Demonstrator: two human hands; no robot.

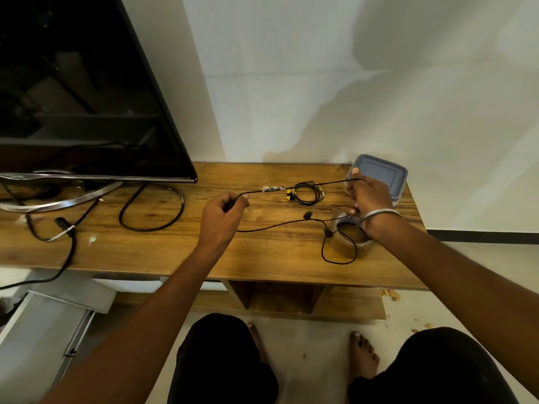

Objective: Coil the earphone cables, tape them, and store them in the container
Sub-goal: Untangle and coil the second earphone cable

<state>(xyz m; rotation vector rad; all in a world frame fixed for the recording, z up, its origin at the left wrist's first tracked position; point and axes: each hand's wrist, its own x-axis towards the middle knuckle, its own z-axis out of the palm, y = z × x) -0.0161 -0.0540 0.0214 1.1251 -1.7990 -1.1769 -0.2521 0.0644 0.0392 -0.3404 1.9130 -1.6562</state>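
We are listing one black cable (303,186), stretching taut above the shelf (262,252) between two hands. Our left hand (223,218) is curling round one end of it, thumb and forefinger pinching the cord where it leaves the fist. Our right hand (368,195) is pinching the other end at the thumb tip, fingers bent; a metal bangle (379,214) is sitting on that wrist. The cable's slack is trailing from the left hand across the wood, past an earbud (307,214), and looping in front of the tape roll (348,236), which is lying flat just under the right wrist. A second, coiled earphone (306,193) with a yellow piece is lying on the shelf behind the taut cord. The grey container (385,173), lid on, is standing at the shelf's far right corner, just behind the right hand. To the left we are noting a television (87,88) on its stand, with power cords (151,211) lying loose on the wood.
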